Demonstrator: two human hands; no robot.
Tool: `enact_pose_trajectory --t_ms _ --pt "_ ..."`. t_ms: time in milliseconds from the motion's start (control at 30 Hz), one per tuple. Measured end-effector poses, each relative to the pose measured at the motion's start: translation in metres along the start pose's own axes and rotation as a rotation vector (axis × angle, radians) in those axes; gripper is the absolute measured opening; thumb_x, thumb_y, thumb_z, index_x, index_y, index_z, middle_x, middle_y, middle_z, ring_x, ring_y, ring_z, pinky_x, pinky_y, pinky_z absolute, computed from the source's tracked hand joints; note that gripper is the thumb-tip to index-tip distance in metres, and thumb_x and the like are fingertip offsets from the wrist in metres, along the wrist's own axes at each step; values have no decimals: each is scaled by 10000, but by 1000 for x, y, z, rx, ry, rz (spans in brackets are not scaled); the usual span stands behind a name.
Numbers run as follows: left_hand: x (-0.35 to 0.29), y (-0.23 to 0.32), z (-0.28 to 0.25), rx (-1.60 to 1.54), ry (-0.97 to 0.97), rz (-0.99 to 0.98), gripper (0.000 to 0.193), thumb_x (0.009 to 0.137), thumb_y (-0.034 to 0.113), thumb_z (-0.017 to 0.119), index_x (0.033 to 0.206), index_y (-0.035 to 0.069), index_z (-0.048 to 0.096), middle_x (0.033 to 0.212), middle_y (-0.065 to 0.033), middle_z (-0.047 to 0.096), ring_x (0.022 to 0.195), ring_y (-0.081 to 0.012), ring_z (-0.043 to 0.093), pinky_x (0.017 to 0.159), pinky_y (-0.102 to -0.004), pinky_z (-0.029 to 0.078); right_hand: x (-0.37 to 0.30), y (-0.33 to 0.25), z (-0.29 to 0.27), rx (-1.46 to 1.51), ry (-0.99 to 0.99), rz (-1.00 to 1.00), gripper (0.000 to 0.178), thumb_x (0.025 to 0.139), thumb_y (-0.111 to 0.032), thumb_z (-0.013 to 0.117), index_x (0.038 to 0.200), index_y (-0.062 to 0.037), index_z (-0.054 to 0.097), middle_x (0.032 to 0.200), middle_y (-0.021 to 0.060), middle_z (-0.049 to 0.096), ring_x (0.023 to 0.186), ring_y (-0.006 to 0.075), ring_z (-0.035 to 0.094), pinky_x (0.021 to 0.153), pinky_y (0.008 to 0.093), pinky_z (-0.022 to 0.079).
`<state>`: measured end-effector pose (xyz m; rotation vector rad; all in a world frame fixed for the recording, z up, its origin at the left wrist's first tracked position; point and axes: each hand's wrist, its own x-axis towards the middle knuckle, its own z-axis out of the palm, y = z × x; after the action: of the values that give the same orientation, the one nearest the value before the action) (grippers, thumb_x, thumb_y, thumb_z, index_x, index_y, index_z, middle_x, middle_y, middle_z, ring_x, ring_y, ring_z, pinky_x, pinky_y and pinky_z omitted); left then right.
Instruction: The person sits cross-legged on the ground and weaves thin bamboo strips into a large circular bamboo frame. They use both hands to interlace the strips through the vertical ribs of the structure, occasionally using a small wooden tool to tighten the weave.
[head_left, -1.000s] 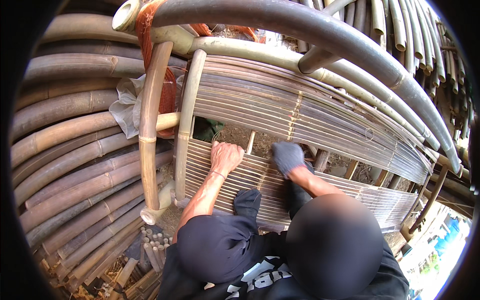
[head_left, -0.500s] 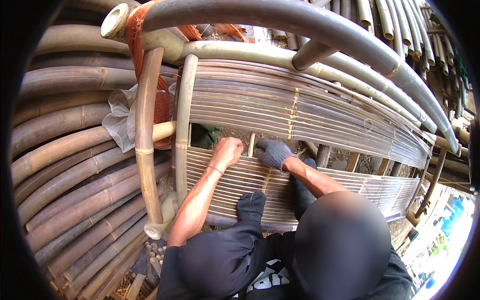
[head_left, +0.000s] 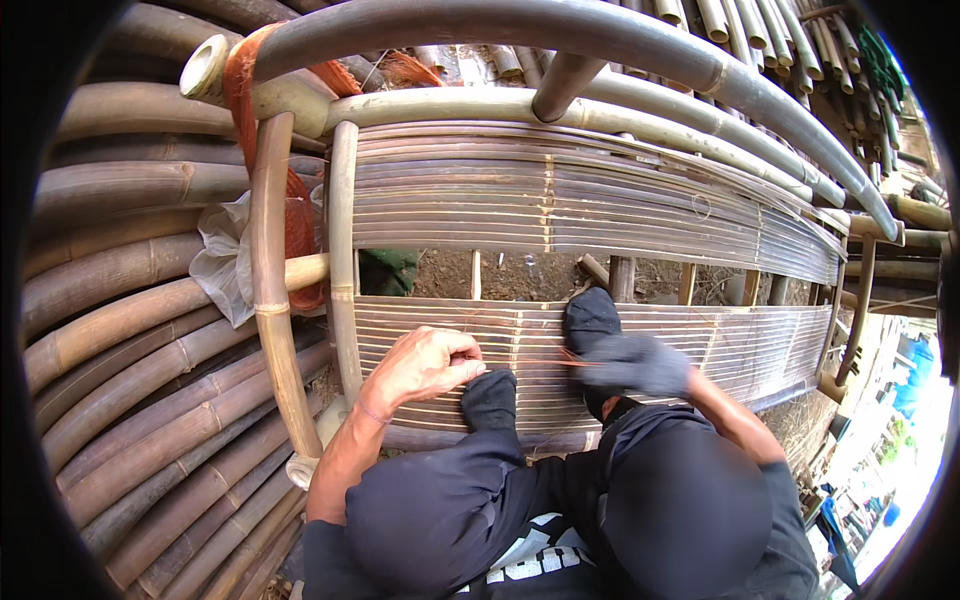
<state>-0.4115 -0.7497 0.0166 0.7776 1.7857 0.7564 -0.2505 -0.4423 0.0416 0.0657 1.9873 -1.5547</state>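
Between my hands a thin orange string stretches above the near slat panel of a bamboo bench. My bare left hand pinches its left end between thumb and fingertips, just above my left foot. At the other end is my right hand in a dark grey glove, blurred by motion; the string runs to its closed fingers. My right foot rests on the slats beside that glove. Across an open gap lies the far slat panel, made of narrow bamboo strips.
A bamboo post and an orange cloth strip stand at the bench's left end. Curved above the far side runs a thick bamboo rail. Stacked bamboo poles fill the left, with a whitish plastic bag among them.
Both hands have come back from the gap toward my body and moved apart, the right one to the right. The orange string now shows between them. The whole view has shifted slightly.
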Motion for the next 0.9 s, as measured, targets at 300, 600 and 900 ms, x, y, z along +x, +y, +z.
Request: enact_pose_trajectory --t_ms 300,600,900 --pt "57 12 114 -928 60 405 450 864 116 702 1304 110 609 1356 -73 560 898 -132 611 830 -289 517 -374 38 -30 -424 679 666 170 672 -88 783 784 -73 656 663 49 573 606 192 564 555 330 465" --pt "90 -113 23 -528 449 -193 870 948 654 428 1457 -48 360 1372 -280 519 1287 -352 518 1070 -426 411 -527 117 -43 -620 581 1351 591 757 -218 737 1295 -71 540 1217 197 614 1141 283 586 978 353 456" --pt "130 -129 8 -703 -64 -343 1123 848 861 305 1524 -34 247 1413 -303 475 1183 -337 599 1013 -418 457 -1 -20 -56 -896 121 -23 566 776 -300 761 1258 -67 577 1058 176 615 997 381 602 885 481 494"
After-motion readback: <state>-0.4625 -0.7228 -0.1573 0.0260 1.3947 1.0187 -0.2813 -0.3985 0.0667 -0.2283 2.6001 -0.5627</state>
